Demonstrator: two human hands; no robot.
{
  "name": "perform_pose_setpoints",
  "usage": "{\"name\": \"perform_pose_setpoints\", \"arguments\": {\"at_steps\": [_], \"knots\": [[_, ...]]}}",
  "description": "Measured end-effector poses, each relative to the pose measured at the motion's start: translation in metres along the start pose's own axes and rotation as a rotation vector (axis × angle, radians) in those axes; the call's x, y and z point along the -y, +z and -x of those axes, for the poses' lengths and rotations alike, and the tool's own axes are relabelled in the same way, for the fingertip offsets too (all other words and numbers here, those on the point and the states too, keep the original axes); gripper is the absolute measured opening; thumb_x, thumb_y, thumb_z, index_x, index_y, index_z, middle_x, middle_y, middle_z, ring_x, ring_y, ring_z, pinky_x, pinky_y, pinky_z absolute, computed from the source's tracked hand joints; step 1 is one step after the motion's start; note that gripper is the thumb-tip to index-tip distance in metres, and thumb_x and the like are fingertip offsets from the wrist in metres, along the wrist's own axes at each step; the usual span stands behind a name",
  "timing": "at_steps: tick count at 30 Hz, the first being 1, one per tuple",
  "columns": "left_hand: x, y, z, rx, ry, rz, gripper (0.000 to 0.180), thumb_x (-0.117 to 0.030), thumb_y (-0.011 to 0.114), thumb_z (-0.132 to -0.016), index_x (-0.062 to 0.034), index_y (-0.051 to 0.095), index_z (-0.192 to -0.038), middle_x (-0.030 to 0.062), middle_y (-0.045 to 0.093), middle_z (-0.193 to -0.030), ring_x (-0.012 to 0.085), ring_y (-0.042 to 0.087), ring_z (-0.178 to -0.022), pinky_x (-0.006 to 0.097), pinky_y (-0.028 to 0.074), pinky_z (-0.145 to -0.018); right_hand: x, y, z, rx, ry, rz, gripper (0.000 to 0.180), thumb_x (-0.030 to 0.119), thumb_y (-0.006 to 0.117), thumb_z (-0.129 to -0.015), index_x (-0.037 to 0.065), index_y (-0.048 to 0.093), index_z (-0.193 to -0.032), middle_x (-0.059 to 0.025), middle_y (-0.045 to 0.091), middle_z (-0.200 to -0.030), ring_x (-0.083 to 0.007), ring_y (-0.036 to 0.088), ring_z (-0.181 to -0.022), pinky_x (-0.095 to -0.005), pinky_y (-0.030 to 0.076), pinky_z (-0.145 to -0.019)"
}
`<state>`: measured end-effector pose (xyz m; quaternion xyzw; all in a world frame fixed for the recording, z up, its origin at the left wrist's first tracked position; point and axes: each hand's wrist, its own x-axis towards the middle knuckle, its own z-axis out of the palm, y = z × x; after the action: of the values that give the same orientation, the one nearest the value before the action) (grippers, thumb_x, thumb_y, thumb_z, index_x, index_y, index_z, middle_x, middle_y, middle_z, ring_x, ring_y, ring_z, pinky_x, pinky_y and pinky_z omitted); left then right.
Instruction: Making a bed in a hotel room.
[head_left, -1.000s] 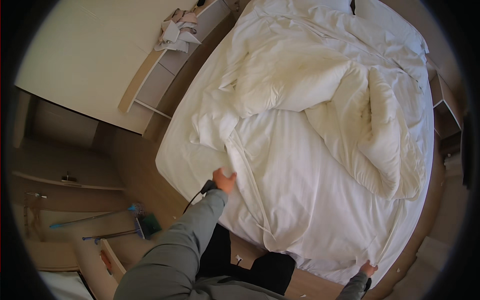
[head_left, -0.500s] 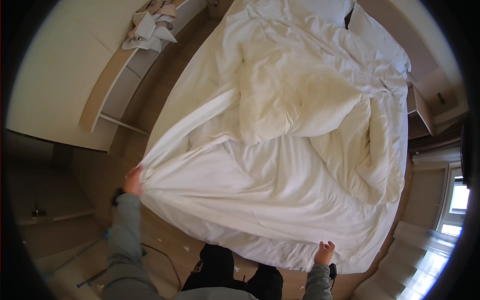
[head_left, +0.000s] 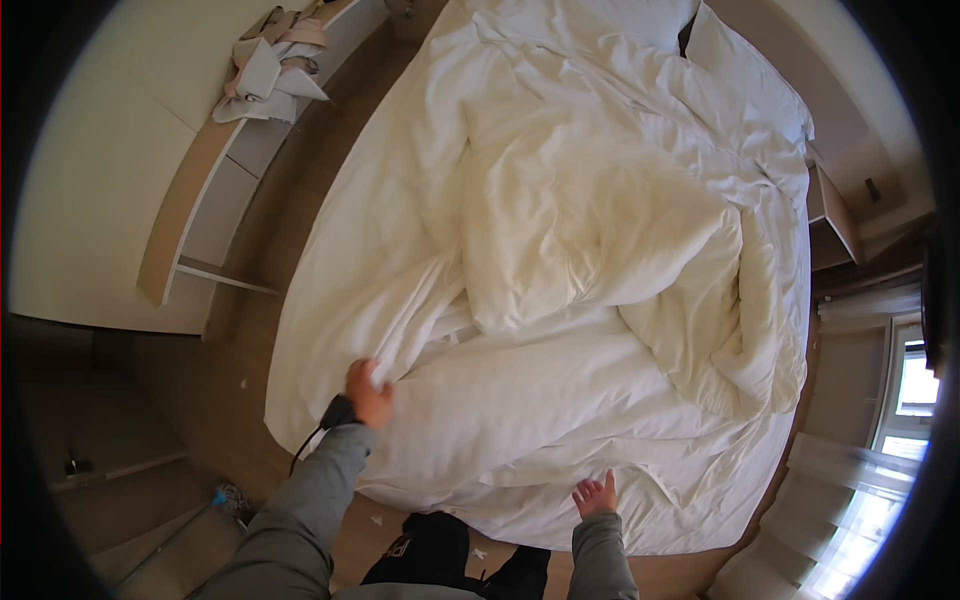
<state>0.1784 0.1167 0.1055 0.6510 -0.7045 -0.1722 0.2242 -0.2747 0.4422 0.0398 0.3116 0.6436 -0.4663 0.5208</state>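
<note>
One bed (head_left: 305, 370) here. Left hand (head_left: 370, 397) is by a fold near left; blurry, so can't tell if it's gripping. The loose white sheet (head_left: 490, 405), just one I can count, lies across the near part: probably light and floppy, so I'd grab the hem. One puffy duvet (head_left: 575, 220) mid-bed, soft but bulkier, corners best. Right hand (head_left: 597, 495): fingers spread, holding nothing. Two pillows (head_left: 748, 80), far right.

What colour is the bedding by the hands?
The bedding is plain white; the head view shows it.
</note>
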Motion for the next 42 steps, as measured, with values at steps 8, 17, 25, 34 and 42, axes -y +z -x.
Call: {"name": "perform_pose_setpoints", "arguments": {"at_steps": [8,17,25,34,42], "knots": [[-0.158,0.149,-0.125,0.066,-0.394,0.808,0.072,-0.028,0.074,-0.079,0.0075,0.038,-0.13,0.0192,0.053,-0.126,0.0255,0.053,-0.113,0.035,0.043,-0.095,0.097,-0.014,-0.034,-0.158,-0.26,-0.791,0.086,0.063,0.068,-0.07,0.001,0.041,-0.125,-0.0101,0.049,-0.122,-0.0267,0.051,-0.108,-0.042,0.043,-0.095],[-0.145,0.128,-0.159,0.436,-0.724,1.145,0.044,-0.021,0.063,-0.084,0.0048,0.055,-0.119,0.0142,0.063,-0.111,0.0253,0.064,-0.096,0.035,0.051,-0.085,0.174,-0.198,-0.05,-0.327,-0.328,-0.795,0.038,0.04,0.071,-0.08,0.008,0.053,-0.09,-0.0058,0.045,-0.063,-0.0143,0.043,-0.049,-0.0313,0.039,-0.043],[-0.148,0.012,-0.088,0.435,-0.259,0.596,0.038,-0.012,0.057,-0.087,0.0058,0.052,-0.121,0.013,0.062,-0.113,0.0217,0.062,-0.098,0.032,0.048,-0.086,0.189,-0.474,-0.034,-1.045,-0.679,0.361,0.023,0.025,0.057,-0.091,0.003,0.058,-0.084,-0.0109,0.06,-0.07,-0.0233,0.056,-0.057,-0.0408,0.045,-0.05],[-0.051,-0.038,0.065,1.188,-0.006,-0.267,0.084,-0.035,0.074,-0.075,-0.0136,0.032,-0.144,0.0138,0.029,-0.15,0.032,0.03,-0.136,0.039,0.029,-0.11,0.226,-0.406,0.016,-0.508,-0.254,0.065,0.038,0.032,0.052,-0.088,0.011,0.049,-0.119,-0.0107,0.056,-0.088,-0.0242,0.055,-0.07,-0.0399,0.047,-0.054],[-0.112,0.102,-0.066,-0.316,-0.325,0.582,0.058,-0.031,0.07,-0.078,0.0033,0.05,-0.121,0.0219,0.055,-0.125,0.0359,0.052,-0.115,0.037,0.043,-0.093,0.049,-0.376,0.1,-0.191,-0.202,0.013,0.048,0.034,0.059,-0.087,0.012,0.043,-0.127,-0.0172,0.06,-0.096,-0.0265,0.056,-0.069,-0.0415,0.051,-0.057]]}}
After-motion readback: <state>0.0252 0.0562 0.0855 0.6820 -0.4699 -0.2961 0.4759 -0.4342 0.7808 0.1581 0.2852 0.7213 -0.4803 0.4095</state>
